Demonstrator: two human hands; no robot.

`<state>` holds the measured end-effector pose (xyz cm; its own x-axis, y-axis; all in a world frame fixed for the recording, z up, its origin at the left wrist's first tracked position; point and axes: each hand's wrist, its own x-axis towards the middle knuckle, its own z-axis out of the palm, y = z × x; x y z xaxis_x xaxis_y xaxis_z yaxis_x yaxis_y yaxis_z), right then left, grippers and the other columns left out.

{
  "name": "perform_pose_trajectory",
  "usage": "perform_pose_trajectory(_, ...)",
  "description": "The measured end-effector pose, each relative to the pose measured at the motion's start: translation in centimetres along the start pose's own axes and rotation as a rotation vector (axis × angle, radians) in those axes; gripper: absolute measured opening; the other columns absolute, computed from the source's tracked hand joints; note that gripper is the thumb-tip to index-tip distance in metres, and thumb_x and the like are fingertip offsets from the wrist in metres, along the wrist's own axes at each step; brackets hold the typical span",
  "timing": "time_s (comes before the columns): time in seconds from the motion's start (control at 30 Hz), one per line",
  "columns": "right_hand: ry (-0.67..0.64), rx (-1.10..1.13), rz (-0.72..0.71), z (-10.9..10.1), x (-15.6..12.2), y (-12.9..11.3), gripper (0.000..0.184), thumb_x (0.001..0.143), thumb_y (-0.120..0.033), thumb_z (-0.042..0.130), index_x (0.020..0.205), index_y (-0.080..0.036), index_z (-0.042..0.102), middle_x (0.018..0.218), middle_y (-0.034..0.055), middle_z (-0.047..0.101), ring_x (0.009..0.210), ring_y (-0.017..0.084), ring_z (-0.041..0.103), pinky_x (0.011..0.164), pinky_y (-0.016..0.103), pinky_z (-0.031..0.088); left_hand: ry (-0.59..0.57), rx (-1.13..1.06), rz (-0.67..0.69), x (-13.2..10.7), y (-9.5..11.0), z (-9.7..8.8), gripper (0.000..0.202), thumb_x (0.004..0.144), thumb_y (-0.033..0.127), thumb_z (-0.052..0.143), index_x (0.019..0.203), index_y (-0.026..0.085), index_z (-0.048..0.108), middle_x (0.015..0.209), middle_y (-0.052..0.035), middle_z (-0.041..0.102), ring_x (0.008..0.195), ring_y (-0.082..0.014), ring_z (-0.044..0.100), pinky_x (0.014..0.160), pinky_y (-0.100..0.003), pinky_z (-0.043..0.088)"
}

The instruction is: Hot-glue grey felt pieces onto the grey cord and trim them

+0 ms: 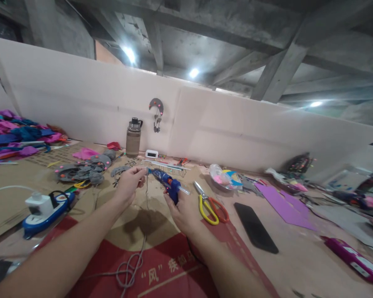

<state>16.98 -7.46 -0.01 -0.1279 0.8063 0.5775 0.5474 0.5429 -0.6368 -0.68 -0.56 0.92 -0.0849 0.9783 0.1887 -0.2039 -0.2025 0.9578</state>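
My right hand (182,211) is wrapped round a blue hot glue gun (170,186), a clear glue stick poking out of its back end. The nozzle points left at the fingertips of my left hand (129,184), which are pinched together on grey yarn (147,188). From there the strand hangs down and lies in loose loops (129,271) on red and brown cardboard (161,248). Any small piece between the fingertips is too small to make out. Scissors (209,205) with one yellow and one orange handle lie open to the right of the glue gun.
A black phone (255,227) and purple sheet (282,205) lie right. Grey felt pieces with pink dots (77,171) and a power strip (60,207) are left. A bottle (133,138) stands by the white partition (81,91), where a grey crescent ornament (156,105) hangs.
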Motion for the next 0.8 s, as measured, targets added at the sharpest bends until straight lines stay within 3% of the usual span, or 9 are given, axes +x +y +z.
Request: perform_pose_trajectory(0.8, -0.005, -0.071, -0.015, 0.36, -0.07, 0.05, 0.03, 0.086, -0.029, 0.045, 0.112, -0.017, 0.054, 0.093, 0.0092, 0.063, 0.083, 0.02, 0.059, 0.073, 0.03, 0.046, 0.027, 0.076, 0.069, -0.5, 0.44, 0.24, 0.023, 0.067, 0.036, 0.066, 0.065, 0.015, 0.059, 0.05, 0.0031, 0.047, 0.046, -0.0074, 0.038, 0.044, -0.021, 0.027)
